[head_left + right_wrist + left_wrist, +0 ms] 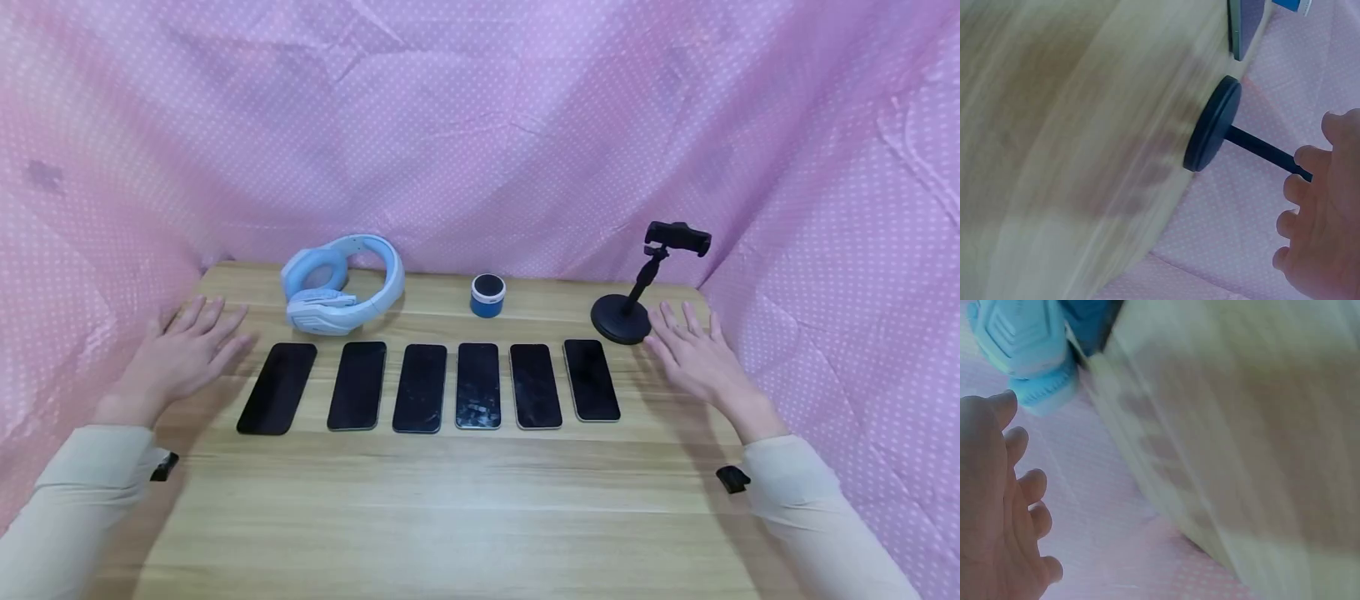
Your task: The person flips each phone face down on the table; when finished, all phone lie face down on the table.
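My left hand (pixel 183 354) is at the left side of the table, fingers straight and spread, holding nothing. Nearest to it are light blue over-ear headphones (pixel 324 318) and the leftmost black phone (pixel 277 389). At the right side, my right hand (pixel 697 360) has its fingers spread beside a black phone stand (pixel 617 321); nothing is in its grasp. Several dark-screened phones (pixel 477 387) lie in a row between the hands. In the left wrist view the hand (pixel 991 506) appears below the headphones (pixel 1022 337). The right wrist view has the stand's round base (pixel 1213 128) beyond the hand (pixel 1329 231).
A small blue cylindrical speaker (pixel 487 307) with a dark top stands at the back middle of the wooden table (pixel 450 517). Pink dotted cloth (pixel 480 150) hangs behind and along both sides. Dark devices (pixel 732 479) show at the cuffs.
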Action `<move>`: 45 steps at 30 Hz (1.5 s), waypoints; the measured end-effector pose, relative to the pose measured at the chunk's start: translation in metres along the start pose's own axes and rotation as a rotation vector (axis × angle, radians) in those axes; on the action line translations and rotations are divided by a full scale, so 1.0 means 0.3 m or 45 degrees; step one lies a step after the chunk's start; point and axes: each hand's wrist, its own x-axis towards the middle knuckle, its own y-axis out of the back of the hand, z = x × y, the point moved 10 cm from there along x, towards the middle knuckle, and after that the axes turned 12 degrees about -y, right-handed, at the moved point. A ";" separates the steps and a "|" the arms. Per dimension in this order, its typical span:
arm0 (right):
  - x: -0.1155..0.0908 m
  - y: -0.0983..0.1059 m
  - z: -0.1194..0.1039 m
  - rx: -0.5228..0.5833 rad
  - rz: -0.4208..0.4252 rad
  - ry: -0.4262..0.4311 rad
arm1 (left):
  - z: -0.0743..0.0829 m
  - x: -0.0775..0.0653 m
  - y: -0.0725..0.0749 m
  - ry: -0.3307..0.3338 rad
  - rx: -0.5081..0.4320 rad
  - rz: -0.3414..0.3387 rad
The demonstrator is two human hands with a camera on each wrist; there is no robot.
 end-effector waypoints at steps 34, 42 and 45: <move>-0.048 0.086 -0.136 0.912 0.089 0.036 | 0.941 0.520 0.062 -0.284 -1.492 0.222; -0.014 -0.080 -0.077 1.178 -0.310 -0.178 | 1.097 0.632 -0.067 -0.134 -1.928 0.101; -0.007 -0.139 -0.068 1.262 -0.418 -0.237 | 1.149 0.659 -0.098 -0.128 -1.956 0.080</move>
